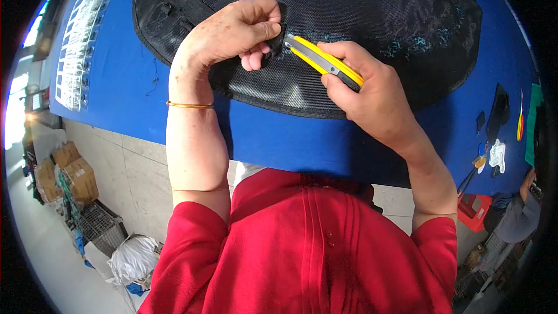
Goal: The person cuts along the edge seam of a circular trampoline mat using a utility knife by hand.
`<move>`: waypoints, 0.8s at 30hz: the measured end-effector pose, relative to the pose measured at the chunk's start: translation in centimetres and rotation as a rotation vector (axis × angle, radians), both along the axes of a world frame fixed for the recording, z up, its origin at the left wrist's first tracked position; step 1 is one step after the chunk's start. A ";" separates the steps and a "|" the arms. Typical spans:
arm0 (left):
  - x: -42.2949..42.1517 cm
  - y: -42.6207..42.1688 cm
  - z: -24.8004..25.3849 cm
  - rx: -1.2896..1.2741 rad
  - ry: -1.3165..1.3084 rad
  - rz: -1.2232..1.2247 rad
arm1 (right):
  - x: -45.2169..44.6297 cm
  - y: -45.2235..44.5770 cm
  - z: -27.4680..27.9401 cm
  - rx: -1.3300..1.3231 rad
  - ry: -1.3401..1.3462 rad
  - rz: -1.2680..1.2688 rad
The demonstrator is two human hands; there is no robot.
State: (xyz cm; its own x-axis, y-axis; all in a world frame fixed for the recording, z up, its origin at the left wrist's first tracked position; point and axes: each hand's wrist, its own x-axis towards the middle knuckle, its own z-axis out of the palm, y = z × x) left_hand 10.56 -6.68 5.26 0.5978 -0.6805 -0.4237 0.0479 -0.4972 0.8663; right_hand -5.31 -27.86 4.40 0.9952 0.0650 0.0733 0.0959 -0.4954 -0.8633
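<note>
In the upper centre of the frame, a piece of black mesh fabric (349, 6) lies across the blue table (279, 145), with teal thread bits (421, 40) scattered on its right part. The left hand (235, 30) pinches a dark fold (275, 45) of material between thumb and fingers, which partly hide it. The right hand (372, 90) grips a yellow utility knife (319, 61), its tip at that fold. At upper left lies a clear plastic sheet (81, 43); at the right edge, a red-and-yellow handle (520, 126), crumpled white material (497, 156) and a green strip (533, 125). Cardboard boxes (80, 179) and a white sack (133, 261) stand at lower left; another person's grey sleeve (517, 221) shows at lower right, beside a red plastic object (474, 212).
</note>
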 end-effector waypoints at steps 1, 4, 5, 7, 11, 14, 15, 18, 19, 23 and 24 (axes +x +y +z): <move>0.0 0.0 0.0 0.000 0.000 0.000 | 0.0 -0.1 0.2 0.020 0.070 0.014; 0.1 0.1 -0.1 0.001 -0.004 -0.009 | -0.2 0.1 -0.3 0.004 -0.001 0.009; 0.2 0.1 -0.1 0.003 -0.003 -0.019 | -0.1 0.1 -0.2 0.005 0.000 0.008; 0.3 0.1 -0.2 0.004 -0.003 -0.028 | -0.1 0.0 -0.1 0.013 0.012 0.012; 0.3 0.1 -0.2 -0.009 0.000 -0.037 | 0.1 -0.2 -0.2 -0.002 -0.029 0.012; 0.2 0.1 -0.1 -0.004 0.001 -0.026 | 0.4 -0.4 0.4 0.060 0.087 -0.071; 0.1 0.1 -0.1 0.008 0.003 -0.018 | 0.6 -0.5 0.3 0.070 0.076 -0.096; 0.3 0.1 -0.2 0.010 -0.005 -0.031 | 0.9 -0.6 0.1 0.078 0.074 -0.123; 0.3 0.1 -0.2 0.010 -0.005 -0.032 | 0.9 -0.5 0.1 0.075 0.083 -0.122; 0.2 0.1 -0.1 0.016 0.000 -0.024 | 0.7 -0.3 0.0 0.085 0.065 -0.091; 0.2 0.1 0.0 0.024 -0.007 -0.025 | 0.8 -0.3 0.1 0.054 0.080 -0.102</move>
